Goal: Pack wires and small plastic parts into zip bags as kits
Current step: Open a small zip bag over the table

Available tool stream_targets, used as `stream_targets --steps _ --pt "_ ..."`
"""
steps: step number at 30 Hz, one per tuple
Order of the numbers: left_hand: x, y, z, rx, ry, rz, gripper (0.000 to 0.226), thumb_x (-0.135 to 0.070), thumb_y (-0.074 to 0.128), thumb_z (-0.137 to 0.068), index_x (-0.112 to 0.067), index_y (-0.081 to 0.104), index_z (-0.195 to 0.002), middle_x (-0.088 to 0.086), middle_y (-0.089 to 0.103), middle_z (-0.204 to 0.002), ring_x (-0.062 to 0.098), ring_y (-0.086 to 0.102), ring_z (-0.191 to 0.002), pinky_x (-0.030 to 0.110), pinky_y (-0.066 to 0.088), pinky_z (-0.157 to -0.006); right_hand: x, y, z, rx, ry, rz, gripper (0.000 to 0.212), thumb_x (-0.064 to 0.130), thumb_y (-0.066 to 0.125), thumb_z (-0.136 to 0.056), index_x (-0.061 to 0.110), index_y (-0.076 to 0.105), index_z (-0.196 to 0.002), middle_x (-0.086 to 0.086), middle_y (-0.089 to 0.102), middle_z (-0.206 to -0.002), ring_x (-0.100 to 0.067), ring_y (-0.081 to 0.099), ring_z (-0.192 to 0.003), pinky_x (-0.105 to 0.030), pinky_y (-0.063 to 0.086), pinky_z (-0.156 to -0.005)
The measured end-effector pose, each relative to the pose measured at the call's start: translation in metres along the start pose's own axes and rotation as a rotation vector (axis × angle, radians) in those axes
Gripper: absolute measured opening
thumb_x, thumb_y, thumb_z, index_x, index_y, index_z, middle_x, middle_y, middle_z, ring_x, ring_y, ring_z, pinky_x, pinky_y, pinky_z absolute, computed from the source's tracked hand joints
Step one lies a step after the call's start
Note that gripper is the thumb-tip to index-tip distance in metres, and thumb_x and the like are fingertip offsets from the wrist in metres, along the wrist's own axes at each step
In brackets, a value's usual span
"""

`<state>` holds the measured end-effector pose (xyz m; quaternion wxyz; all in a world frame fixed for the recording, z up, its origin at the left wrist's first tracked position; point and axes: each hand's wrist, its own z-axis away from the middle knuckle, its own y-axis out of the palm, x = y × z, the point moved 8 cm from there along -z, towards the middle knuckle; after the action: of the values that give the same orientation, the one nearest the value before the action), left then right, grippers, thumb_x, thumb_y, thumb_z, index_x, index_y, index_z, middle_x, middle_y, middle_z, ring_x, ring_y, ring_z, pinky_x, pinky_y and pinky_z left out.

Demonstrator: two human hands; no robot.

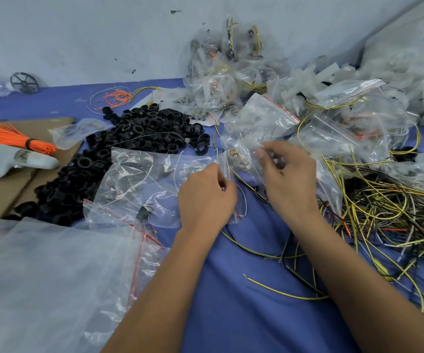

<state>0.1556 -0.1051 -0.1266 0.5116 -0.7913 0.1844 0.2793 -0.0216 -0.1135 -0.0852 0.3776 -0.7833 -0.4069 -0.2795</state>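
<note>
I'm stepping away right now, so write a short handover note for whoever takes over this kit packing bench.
Left hand and right hand both pinch one small clear zip bag, held just above the blue table cover; what is inside it is unclear.
Supplies: heap of black plastic rings to the left, tangle of yellow-black wires to the right, bundle of orange wires far left, empty clear zip bags at near left.
Done: a pile of filled clear bags by the wall.
Left: finish and seal the held bag, then keep packing kits.
</note>
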Motion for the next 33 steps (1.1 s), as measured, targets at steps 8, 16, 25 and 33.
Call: stream_targets --steps 8,16,25,33 --pt "0.011 -0.011 -0.004 -0.082 -0.057 0.291 0.025 -0.017 0.059 -0.089 -0.022 0.05 -0.066 -0.008 0.055 -0.06 0.022 0.054 -0.067 0.038 0.044 -0.065 -0.032 0.02 0.006 0.092 0.458 -0.568 0.025 0.018 0.047 -0.106 0.021 0.058 -0.084 -0.016 0.063 -0.079 -0.029 0.062 -0.069 -0.042 0.06 -0.058" --pt "0.01 -0.006 -0.004 -0.046 -0.014 0.355 0.026 -0.011 0.065 -0.089 -0.022 0.053 -0.069 -0.009 0.055 -0.062 0.009 0.047 -0.059 0.03 0.035 -0.059 0.01 0.043 0.016 0.501 -0.028 0.116 0.019 0.039 0.06 -0.097 0.022 0.07 -0.096 0.008 0.067 -0.075 -0.008 0.059 -0.069 -0.028 0.046 -0.067" --pt "0.022 -0.014 -0.009 -0.156 -0.166 0.439 0.024 -0.013 0.061 -0.091 -0.011 0.055 -0.068 -0.006 0.051 -0.057 0.012 0.044 -0.058 0.031 0.038 -0.061 0.01 0.052 0.03 0.928 -0.035 0.064 0.012 0.027 0.084 -0.079 0.026 0.072 -0.08 0.004 0.072 -0.075 -0.001 0.054 -0.056 -0.019 0.044 -0.059" --pt "0.027 -0.012 -0.009 -0.139 -0.206 0.519 0.026 -0.013 0.062 -0.09 -0.015 0.054 -0.064 -0.008 0.052 -0.055 0.011 0.046 -0.056 0.028 0.04 -0.058 -0.021 0.016 0.0 0.165 0.392 -0.555 0.007 0.009 0.073 -0.09 0.008 0.068 -0.085 -0.004 0.062 -0.073 -0.014 0.056 -0.059 -0.026 0.05 -0.052"
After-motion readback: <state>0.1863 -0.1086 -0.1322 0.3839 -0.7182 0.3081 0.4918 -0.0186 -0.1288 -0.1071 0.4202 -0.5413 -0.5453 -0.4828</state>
